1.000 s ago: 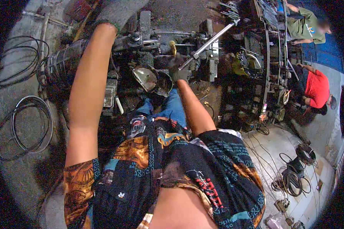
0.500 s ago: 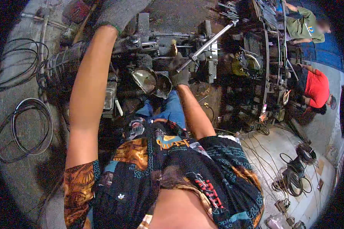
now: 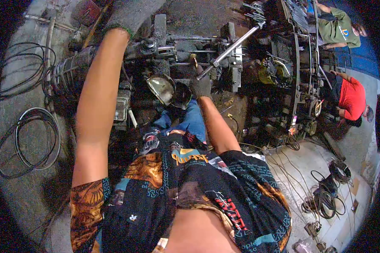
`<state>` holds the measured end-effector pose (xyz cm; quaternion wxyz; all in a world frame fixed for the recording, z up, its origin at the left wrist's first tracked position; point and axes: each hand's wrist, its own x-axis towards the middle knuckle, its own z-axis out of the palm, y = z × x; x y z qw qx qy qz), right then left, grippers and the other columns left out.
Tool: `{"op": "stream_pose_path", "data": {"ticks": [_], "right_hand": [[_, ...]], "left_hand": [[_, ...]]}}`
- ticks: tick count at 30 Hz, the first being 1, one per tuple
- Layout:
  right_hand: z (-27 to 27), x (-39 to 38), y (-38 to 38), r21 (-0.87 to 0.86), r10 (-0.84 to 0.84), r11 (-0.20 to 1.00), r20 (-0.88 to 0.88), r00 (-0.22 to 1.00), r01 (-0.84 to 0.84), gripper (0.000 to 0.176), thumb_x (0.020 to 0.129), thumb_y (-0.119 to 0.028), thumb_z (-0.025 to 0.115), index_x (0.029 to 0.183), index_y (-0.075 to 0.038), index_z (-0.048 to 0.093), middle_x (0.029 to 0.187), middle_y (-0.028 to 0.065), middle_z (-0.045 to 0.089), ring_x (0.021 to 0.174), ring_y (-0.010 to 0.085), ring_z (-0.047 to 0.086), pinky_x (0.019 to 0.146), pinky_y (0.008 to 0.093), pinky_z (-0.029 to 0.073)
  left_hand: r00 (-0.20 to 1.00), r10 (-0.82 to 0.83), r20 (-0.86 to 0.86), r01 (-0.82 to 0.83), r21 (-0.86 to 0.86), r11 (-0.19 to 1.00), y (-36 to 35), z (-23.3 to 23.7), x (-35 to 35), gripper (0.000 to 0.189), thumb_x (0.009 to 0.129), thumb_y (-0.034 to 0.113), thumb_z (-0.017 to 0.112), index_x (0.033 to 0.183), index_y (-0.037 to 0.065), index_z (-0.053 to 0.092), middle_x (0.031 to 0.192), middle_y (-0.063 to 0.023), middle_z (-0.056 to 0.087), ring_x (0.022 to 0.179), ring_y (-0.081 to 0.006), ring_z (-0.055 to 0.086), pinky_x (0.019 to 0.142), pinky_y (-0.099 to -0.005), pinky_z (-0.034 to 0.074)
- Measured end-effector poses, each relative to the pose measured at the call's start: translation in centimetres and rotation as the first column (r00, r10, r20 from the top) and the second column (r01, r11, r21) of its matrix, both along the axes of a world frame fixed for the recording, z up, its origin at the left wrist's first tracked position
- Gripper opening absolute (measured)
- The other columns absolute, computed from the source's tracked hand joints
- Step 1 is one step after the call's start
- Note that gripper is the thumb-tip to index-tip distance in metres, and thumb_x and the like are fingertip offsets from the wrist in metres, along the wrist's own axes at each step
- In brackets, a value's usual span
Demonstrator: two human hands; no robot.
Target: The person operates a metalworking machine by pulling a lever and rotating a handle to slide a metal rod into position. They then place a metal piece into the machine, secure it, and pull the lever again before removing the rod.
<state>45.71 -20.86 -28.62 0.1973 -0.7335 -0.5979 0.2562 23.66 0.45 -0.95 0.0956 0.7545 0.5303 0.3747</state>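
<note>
My left hand [image 3: 133, 17], in a grey knit glove with a green cuff, reaches past the top edge of the view. Its fingers are cut off there. My right hand [image 3: 202, 84], in a dark glove, is at the machine [image 3: 164, 50], beside the near end of a long metal rod [image 3: 236, 45]. That rod slants over the hand. A small tan-yellow piece [image 3: 193, 60] sticks out at its fingers, which look curled in shadow. Just left of this hand, two round metal bowl-like parts [image 3: 161, 89] sit in front of my jeans.
Ribbed motor housing [image 3: 74, 69] stands at left, with coiled cables [image 3: 37, 139] on the floor. A rack [image 3: 297, 80] with bundled rods [image 3: 254, 12] is at right. Two people, in a green shirt [image 3: 340, 27] and a red shirt [image 3: 351, 98], are beyond it. More cables [image 3: 325, 196] lie lower right.
The small tan-yellow piece and the fingers of my right hand have moved slightly toward me. My left arm and the slanted rod stay almost where they were.
</note>
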Motion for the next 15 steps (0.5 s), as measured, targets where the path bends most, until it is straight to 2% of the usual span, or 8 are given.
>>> {"op": "stream_pose_path", "data": {"ticks": [2, 4, 5, 7, 10, 11, 12, 15], "right_hand": [[-0.5, 0.2, 1.0, -0.078, -0.027, 0.997, -0.033, 0.999, 0.024, 0.035, 0.095, -0.027, 0.054, 0.127, -0.013, 0.057, 0.1, 0.028, 0.065, 0.091, 0.048, 0.063, 0.078, 0.0567, 0.048], [-2.2, 0.7, 1.6, 0.245, 0.078, 0.965, 0.06, 0.995, -0.09, 0.034, 0.093, -0.023, 0.055, 0.123, -0.009, 0.059, 0.094, 0.0254, 0.064, 0.089, 0.0454, 0.061, 0.078, 0.0517, 0.048], [-0.5, 0.3, 1.6, 0.244, 0.076, 0.966, 0.059, 0.995, -0.088, 0.034, 0.093, -0.023, 0.055, 0.123, -0.009, 0.059, 0.094, 0.0254, 0.064, 0.089, 0.0454, 0.061, 0.078, 0.0517, 0.048], [2.8, -0.6, 1.7, 0.373, -0.014, 0.927, -0.029, 0.999, 0.024, 0.029, 0.093, -0.023, 0.054, 0.113, -0.004, 0.062, 0.091, 0.0229, 0.063, 0.087, 0.0425, 0.059, 0.079, 0.0479, 0.046], [2.6, -1.2, 3.1, 0.334, -0.088, 0.94, 0.048, 0.995, 0.067, 0.029, 0.094, -0.029, 0.052, 0.105, -0.005, 0.065, 0.09, 0.0236, 0.063, 0.085, 0.0429, 0.059, 0.079, 0.0499, 0.046], [1.6, -0.6, 4.1, 0.117, -0.049, 0.992, 0.014, 0.999, 0.047, 0.034, 0.096, -0.034, 0.051, 0.106, -0.005, 0.066, 0.085, 0.0247, 0.063, 0.081, 0.0448, 0.058, 0.081, 0.0518, 0.045], [0.8, -0.2, 3.9, 0.121, -0.051, 0.991, 0.012, 0.999, 0.049, 0.034, 0.096, -0.034, 0.051, 0.106, -0.005, 0.066, 0.085, 0.0247, 0.063, 0.081, 0.0448, 0.058, 0.081, 0.0518, 0.045], [-3.2, 0.5, 2.5, 0.412, 0.032, 0.909, 0.083, 0.996, -0.063, 0.044, 0.1, -0.044, 0.046, 0.111, -0.007, 0.066, 0.084, 0.0279, 0.063, 0.082, 0.0467, 0.06, 0.087, 0.0526, 0.045]], "left_hand": [[0.957, 0.102, -0.272, -0.114, -0.032, 0.993, 0.7, -0.4, -0.3, 0.023, 0.081, 0.014, 0.053, 0.093, 0.0, 0.066, 0.093, -0.0237, 0.068, 0.09, -0.0399, 0.066, 0.079, -0.0474, 0.052], [0.986, 0.062, -0.154, -0.065, -0.011, 0.998, 0.4, -0.4, -0.3, 0.022, 0.081, 0.015, 0.054, 0.092, -0.001, 0.066, 0.092, -0.0238, 0.068, 0.09, -0.0403, 0.066, 0.078, -0.0476, 0.052], [0.999, 0.02, -0.031, -0.019, 0.012, 1.0, 0.1, -0.3, -0.2, 0.022, 0.081, 0.015, 0.054, 0.09, -0.001, 0.066, 0.091, -0.0239, 0.067, 0.089, -0.0406, 0.065, 0.078, -0.0478, 0.052], [0.996, 0.03, -0.085, -0.027, 0.038, 0.999, 0.4, -0.5, -0.3, 0.022, 0.081, 0.016, 0.054, 0.09, -0.001, 0.066, 0.091, -0.0238, 0.067, 0.089, -0.0412, 0.065, 0.078, -0.0482, 0.052], [0.98, 0.076, -0.184, -0.078, -0.005, 0.997, 0.4, -0.3, -0.4, 0.021, 0.081, 0.016, 0.055, 0.089, 0.0, 0.066, 0.091, -0.0238, 0.067, 0.09, -0.042, 0.065, 0.078, -0.0489, 0.052], [0.969, 0.105, -0.225, -0.121, -0.059, 0.991, 0.5, 0.0, -0.2, 0.021, 0.082, 0.016, 0.056, 0.089, 0.0, 0.066, 0.091, -0.0237, 0.067, 0.09, -0.0423, 0.065, 0.078, -0.0492, 0.052], [0.968, 0.104, -0.227, -0.12, -0.055, 0.991, 0.5, -0.1, -0.3, 0.021, 0.082, 0.016, 0.056, 0.089, 0.0, 0.066, 0.091, -0.0237, 0.067, 0.09, -0.0423, 0.065, 0.078, -0.0492, 0.052], [0.987, 0.028, -0.158, -0.026, 0.017, 1.0, 0.5, -0.7, -0.9, 0.021, 0.081, 0.018, 0.057, 0.09, 0.001, 0.066, 0.091, -0.0238, 0.067, 0.09, -0.0409, 0.066, 0.078, -0.0493, 0.052]]}}
